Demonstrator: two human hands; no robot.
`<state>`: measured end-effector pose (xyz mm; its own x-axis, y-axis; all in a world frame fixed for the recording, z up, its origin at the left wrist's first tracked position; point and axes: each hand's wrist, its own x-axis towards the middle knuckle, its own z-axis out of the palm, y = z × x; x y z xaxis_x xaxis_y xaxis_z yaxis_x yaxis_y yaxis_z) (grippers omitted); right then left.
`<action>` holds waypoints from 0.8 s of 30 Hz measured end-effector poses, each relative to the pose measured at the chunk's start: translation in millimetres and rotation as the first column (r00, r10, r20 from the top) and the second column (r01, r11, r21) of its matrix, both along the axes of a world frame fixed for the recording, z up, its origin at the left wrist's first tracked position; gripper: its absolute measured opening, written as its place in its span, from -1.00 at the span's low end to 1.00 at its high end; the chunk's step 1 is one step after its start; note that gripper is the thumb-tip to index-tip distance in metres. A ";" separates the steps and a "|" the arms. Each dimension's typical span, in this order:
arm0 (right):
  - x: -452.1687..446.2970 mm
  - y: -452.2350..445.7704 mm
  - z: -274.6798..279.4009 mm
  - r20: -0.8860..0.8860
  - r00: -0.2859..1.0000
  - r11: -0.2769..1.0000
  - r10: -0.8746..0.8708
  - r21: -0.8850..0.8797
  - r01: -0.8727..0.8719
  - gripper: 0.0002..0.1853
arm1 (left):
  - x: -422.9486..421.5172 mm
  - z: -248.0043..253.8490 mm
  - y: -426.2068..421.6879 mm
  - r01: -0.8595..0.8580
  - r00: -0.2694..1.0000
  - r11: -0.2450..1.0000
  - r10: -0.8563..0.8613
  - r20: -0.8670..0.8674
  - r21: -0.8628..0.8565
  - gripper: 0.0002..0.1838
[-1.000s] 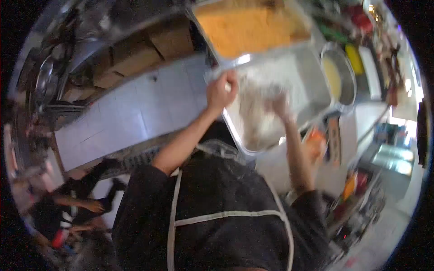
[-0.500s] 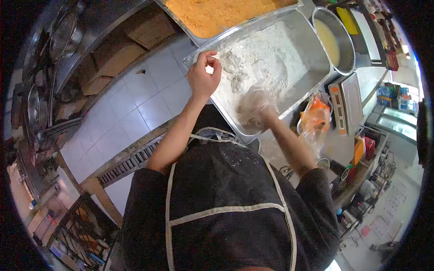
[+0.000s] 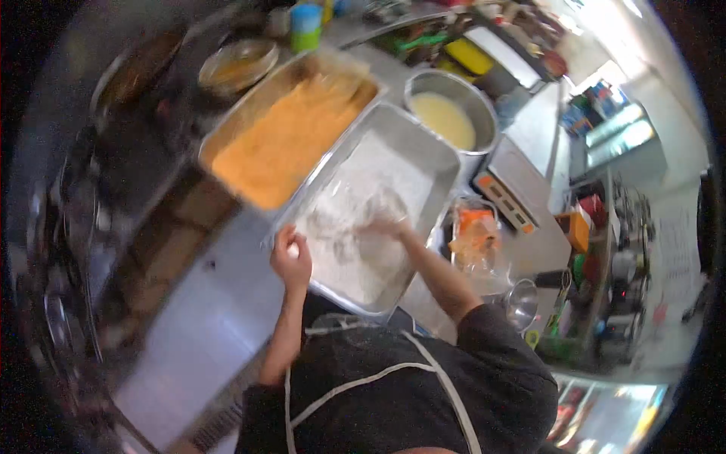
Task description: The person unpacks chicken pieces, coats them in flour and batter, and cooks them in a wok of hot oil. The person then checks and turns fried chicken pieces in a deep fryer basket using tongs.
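A deep metal tray (image 3: 445, 193) holds white flour (image 3: 393, 163), with darker clumps near its middle. My left hand (image 3: 292, 257) is at the tray's left corner, fingers curled in; something small and white shows between them, too blurred to identify. Over the flour, my right hand (image 3: 384, 225) reaches into the tray, its fingers smeared by motion and partly lost in the flour. Beside this tray on the left stands another tray (image 3: 215, 144) of orange crumbs (image 3: 280, 144).
Behind the flour tray is a metal pot (image 3: 484, 113) of pale yellow liquid. To the right are a scale (image 3: 518, 181), a plastic bag with orange contents (image 3: 476, 234) and a metal bowl (image 3: 522, 304). A blue-green container (image 3: 305, 29) stands at the back.
The view has turned, showing more of the crumb tray and the right side. My right hand has moved from the tray's near corner towards its middle. My left hand remains at the tray's edge.
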<state>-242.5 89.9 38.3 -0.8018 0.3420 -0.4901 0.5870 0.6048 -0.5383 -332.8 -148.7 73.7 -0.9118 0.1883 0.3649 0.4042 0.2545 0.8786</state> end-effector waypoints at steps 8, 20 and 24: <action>17.5 -39.9 -33.4 0.097 0.995 0.997 -0.023 0.070 0.016 -0.62 | -0.2 2.3 3.9 0.103 0.993 0.995 -0.102 0.067 -0.010 -0.84; 38.9 -3.1 -32.5 -0.131 0.991 0.970 -0.021 0.236 0.052 -0.68 | 0.5 -12.3 5.2 0.139 0.990 0.990 -0.139 0.018 0.004 -0.82; 33.7 0.2 -19.5 -0.180 0.984 0.986 -0.003 0.162 0.033 -0.67 | -0.6 -15.9 5.6 0.107 0.994 0.994 -0.107 0.011 0.038 -0.83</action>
